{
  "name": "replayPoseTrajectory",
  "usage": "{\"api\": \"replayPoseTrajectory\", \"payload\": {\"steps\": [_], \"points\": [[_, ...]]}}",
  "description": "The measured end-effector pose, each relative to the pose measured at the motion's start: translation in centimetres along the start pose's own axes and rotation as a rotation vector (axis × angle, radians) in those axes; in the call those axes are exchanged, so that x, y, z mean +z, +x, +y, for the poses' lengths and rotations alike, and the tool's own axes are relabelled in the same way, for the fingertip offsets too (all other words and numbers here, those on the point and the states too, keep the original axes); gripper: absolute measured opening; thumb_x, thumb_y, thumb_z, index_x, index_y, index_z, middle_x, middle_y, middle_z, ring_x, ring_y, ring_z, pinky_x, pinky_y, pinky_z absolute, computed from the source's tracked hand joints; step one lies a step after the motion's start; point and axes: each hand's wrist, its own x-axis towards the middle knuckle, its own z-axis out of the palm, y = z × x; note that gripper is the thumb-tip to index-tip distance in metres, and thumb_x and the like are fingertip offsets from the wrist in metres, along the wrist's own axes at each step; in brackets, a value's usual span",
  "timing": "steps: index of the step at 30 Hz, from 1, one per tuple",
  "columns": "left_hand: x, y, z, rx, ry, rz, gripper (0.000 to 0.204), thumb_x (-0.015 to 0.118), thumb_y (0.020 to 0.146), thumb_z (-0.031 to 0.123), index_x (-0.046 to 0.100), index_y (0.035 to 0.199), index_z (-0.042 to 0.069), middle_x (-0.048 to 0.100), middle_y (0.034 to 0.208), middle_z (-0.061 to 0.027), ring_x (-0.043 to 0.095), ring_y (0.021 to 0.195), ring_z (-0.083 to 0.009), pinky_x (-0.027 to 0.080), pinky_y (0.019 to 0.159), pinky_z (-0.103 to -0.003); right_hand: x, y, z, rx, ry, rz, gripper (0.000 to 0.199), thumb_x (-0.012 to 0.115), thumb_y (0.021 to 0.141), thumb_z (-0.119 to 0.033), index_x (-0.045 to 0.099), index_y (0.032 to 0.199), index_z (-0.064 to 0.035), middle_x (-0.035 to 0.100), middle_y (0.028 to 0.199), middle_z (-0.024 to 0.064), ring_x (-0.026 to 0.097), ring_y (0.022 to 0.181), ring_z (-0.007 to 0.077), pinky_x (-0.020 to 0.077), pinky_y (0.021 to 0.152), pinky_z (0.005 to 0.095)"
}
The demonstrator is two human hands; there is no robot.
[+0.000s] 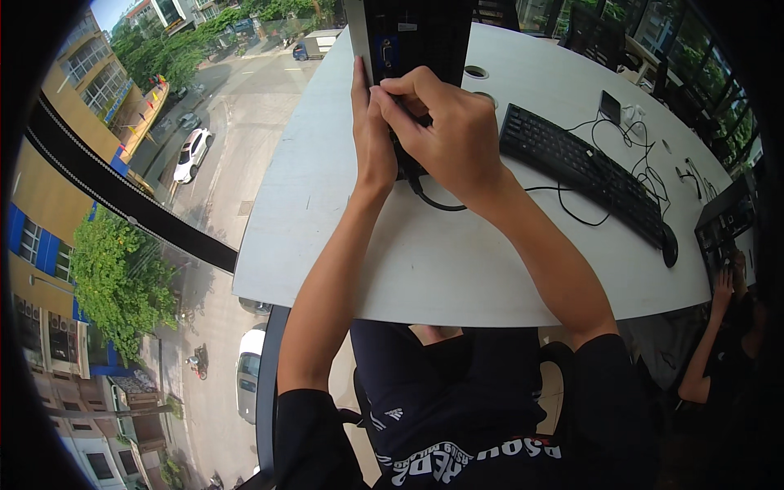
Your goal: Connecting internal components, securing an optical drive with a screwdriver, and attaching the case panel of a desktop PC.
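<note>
A black desktop computer tower (441, 49) with a pale side panel stands at the far edge of the white table, its port side facing me. A blue video port (388, 52) shows near its upper left. Along the tower's left side lies my left hand (373, 143), fingers stretched out against the panel. My right hand (453, 122) is closed in a pinch close to the left fingers, in front of the ports. Whatever is between its fingertips is hidden. Below the hands, a black cable (429, 198) runs from the tower's lower part to the right.
A black keyboard (580, 171) and mouse (670, 245) sit on the white table (310, 220), with tangled cables and a phone (609, 106) beyond. At the far right, another person's hands (727, 278) are at a second black tower (727, 216). A window (220, 139) borders the left.
</note>
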Motion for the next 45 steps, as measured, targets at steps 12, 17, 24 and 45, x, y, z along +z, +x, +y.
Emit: {"api": "replayPoseTrajectory", "payload": {"steps": [12, 17, 24, 45], "points": [[0.9, -0.2, 0.2, 0.023, -0.126, 0.115, 0.059, 0.034, 0.106, 0.051, 0.043, 0.146, 0.009, 0.061, 0.128, -0.0077, 0.061, 0.117, -0.0186, 0.051, 0.101, -0.035, -7.7, -3.0, 2.0, 0.175, -0.012, -0.155, 0.025, 0.076, 0.088, -0.028, 0.072, 0.094, -0.0044, 0.072, 0.074, 0.0055, 0.069, 0.061, 0.0174, 0.0525, 0.054, 0.0281], [0.6, 0.2, -0.4, -0.010, -0.073, 0.127, 0.060, 0.027, 0.107, 0.052, 0.043, 0.148, 0.010, 0.059, 0.136, -0.0088, 0.060, 0.122, -0.0209, 0.050, 0.103, -0.034, -17.8, -5.7, 10.1, 0.569, -0.476, -0.440, 0.020, 0.066, 0.088, -0.023, 0.075, 0.090, -0.0044, 0.074, 0.086, 0.0117, 0.070, 0.081, 0.0301, 0.0552, 0.072, 0.0411], [0.6, 0.2, -1.0, 0.023, -0.023, 0.169, 0.061, 0.026, 0.107, 0.051, 0.041, 0.149, 0.011, 0.057, 0.138, -0.0085, 0.058, 0.125, -0.0212, 0.049, 0.105, -0.035, -24.7, -11.0, 15.5, 0.781, -0.765, -0.715, 0.031, 0.073, 0.085, -0.026, 0.076, 0.100, 0.0014, 0.072, 0.105, 0.0178, 0.066, 0.104, 0.0326, 0.0551, 0.089, 0.0441], [0.5, -0.1, 0.0, 0.026, -0.046, 0.059, 0.074, 0.032, 0.105, 0.055, 0.026, 0.160, 0.006, 0.047, 0.149, -0.0159, 0.050, 0.134, -0.0249, 0.041, 0.112, -0.035, -18.3, -4.0, 4.6, 0.533, 0.358, -0.411, 0.024, 0.075, 0.092, -0.012, 0.074, 0.114, -0.0030, 0.076, 0.101, 0.0077, 0.071, 0.092, 0.0149, 0.0541, 0.084, 0.0270]]}}
